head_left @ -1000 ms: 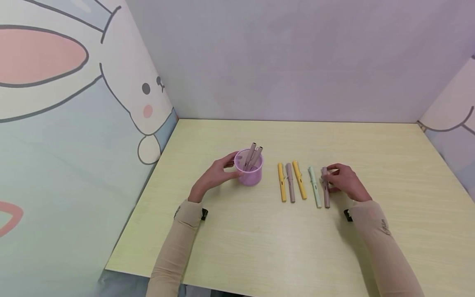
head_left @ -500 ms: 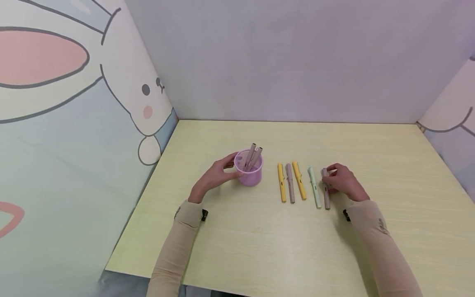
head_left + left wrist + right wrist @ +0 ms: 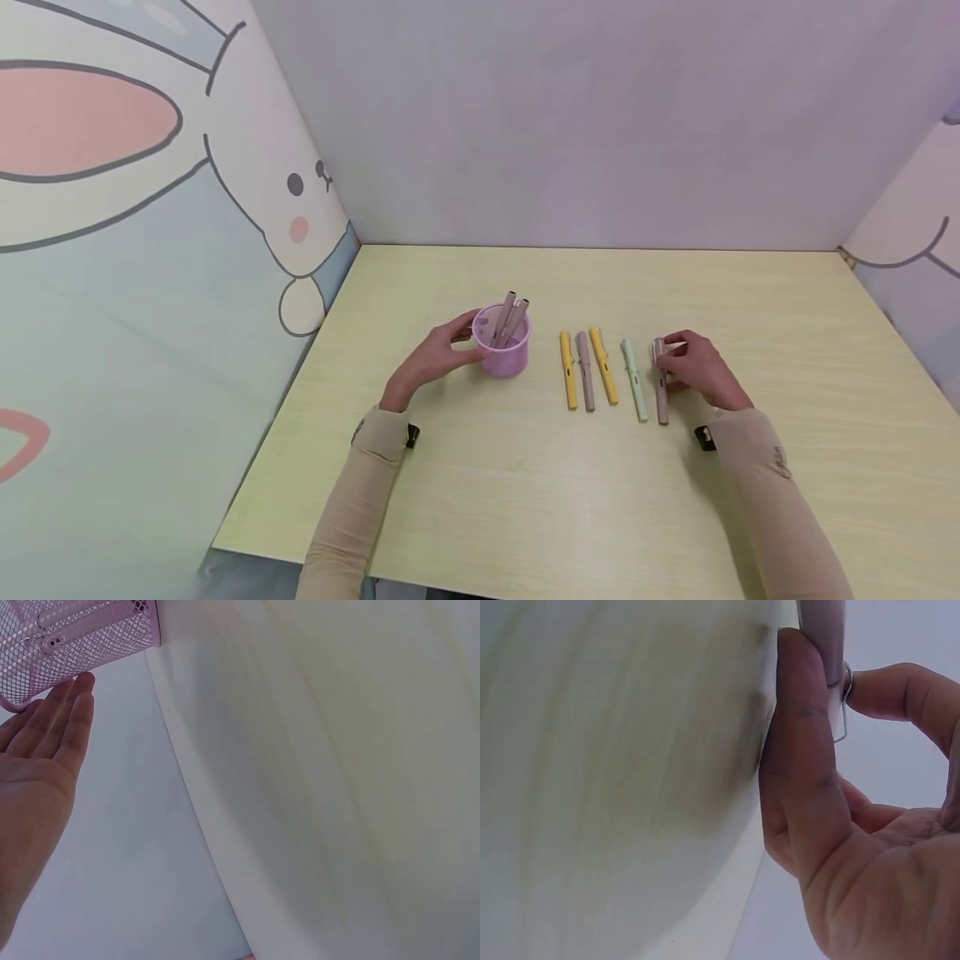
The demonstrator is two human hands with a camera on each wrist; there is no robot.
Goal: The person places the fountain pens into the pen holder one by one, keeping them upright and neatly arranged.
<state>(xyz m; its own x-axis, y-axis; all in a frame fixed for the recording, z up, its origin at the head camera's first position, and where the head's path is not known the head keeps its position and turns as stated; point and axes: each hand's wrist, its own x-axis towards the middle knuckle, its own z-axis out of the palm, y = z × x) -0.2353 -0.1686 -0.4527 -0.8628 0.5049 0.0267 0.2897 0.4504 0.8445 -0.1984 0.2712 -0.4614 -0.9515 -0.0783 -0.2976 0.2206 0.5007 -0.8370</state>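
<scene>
My left hand (image 3: 433,355) holds a pink-purple mesh pen cup (image 3: 506,363) upright on the table, thumb at the near side and fingers behind. In the left wrist view, the fingers lie against the mesh of the cup (image 3: 90,634). Mauve pens (image 3: 516,322) lean inside it. On the right, my right hand (image 3: 699,368) pinches a mauve pen (image 3: 662,407), which lies along the table; the right wrist view shows the thumb and fingers at its barrel and wire clip (image 3: 845,712). Left of it lies a mint green pen (image 3: 635,382).
Between cup and green pen lie a yellow pen (image 3: 569,373), a mauve pen (image 3: 586,373) and another yellow pen (image 3: 604,367), roughly parallel. The pale wooden table (image 3: 525,483) meets a lilac back wall (image 3: 600,125) and a rabbit-printed left wall (image 3: 150,350).
The mauve pen under my right hand has shifted slightly right, away from the green pen, and its clip now shows on the left side. My left hand and the cup stay put.
</scene>
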